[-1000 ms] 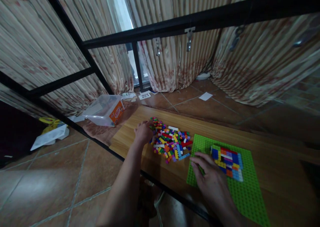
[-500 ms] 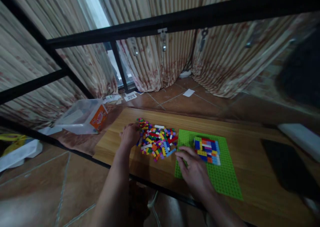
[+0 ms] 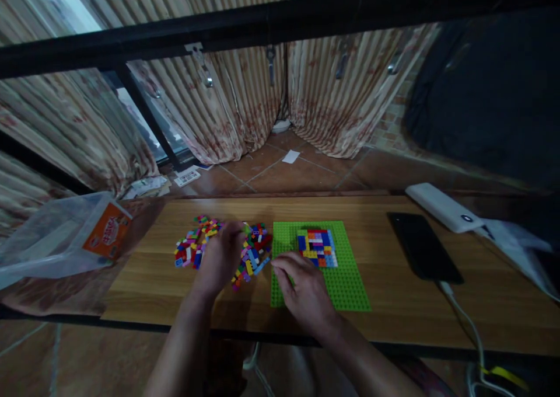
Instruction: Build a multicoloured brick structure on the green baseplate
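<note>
A pile of small coloured bricks (image 3: 205, 244) lies on the wooden table (image 3: 394, 303). My left hand (image 3: 221, 257) rests on the middle of that pile, fingers down among the bricks; whether it grips one is hidden. To its right is a green baseplate (image 3: 345, 283) with a flat block of joined coloured bricks (image 3: 317, 247) on its far part. My right hand (image 3: 304, 286) lies palm down on the baseplate's near left corner, fingers spread, holding it flat.
A black phone (image 3: 422, 245) with a cable and a white power bank (image 3: 440, 206) lie on the table's right. A clear plastic box with an orange label (image 3: 65, 233) stands at the left. Black frame bars (image 3: 262, 23) cross overhead, before striped curtains.
The view has swung right, bringing phone and power bank into sight. My left hand has moved from the pile's left edge onto its middle. My right hand stays on the baseplate.
</note>
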`<state>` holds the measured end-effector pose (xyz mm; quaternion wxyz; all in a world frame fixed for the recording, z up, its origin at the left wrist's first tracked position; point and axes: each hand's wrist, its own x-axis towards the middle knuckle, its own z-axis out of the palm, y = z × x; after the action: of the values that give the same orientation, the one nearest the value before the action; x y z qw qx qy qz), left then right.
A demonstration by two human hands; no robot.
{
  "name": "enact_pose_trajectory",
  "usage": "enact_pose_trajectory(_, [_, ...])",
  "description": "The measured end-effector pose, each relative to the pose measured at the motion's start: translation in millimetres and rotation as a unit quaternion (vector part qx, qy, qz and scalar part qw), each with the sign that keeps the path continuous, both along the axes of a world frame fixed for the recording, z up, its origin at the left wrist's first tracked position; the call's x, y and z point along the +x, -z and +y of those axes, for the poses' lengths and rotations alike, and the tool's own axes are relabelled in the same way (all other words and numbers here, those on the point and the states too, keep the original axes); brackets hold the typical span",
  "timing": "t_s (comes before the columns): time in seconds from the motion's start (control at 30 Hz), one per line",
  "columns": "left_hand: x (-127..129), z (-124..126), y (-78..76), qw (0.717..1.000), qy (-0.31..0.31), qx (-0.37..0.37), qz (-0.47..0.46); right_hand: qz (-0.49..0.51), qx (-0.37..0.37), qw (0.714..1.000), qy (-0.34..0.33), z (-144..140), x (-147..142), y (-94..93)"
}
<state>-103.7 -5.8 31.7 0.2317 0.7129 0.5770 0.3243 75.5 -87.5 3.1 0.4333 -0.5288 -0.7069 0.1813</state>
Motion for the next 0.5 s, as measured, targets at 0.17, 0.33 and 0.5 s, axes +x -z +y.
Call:
enact_pose_trajectory(0.17, [54, -18, 10.6, 0.985, 0.15, -0.064, -0.058, 0.061, 0.016, 0.995, 0.079, 6, 26, -6.3])
enact_pose_trajectory(0.33, [72, -23, 18.8, 0.975, 0.188, -0.097, -0.061, 0.184, -0.004, 0.957, 0.222, 22, 67, -3.9])
enact_pose_trajectory(0.5, [80, -24, 23.4, 0.975, 0.19, -0.1, -0.061, 0.322, -0.055, 0.908, 0.262, 32, 84, 3.3])
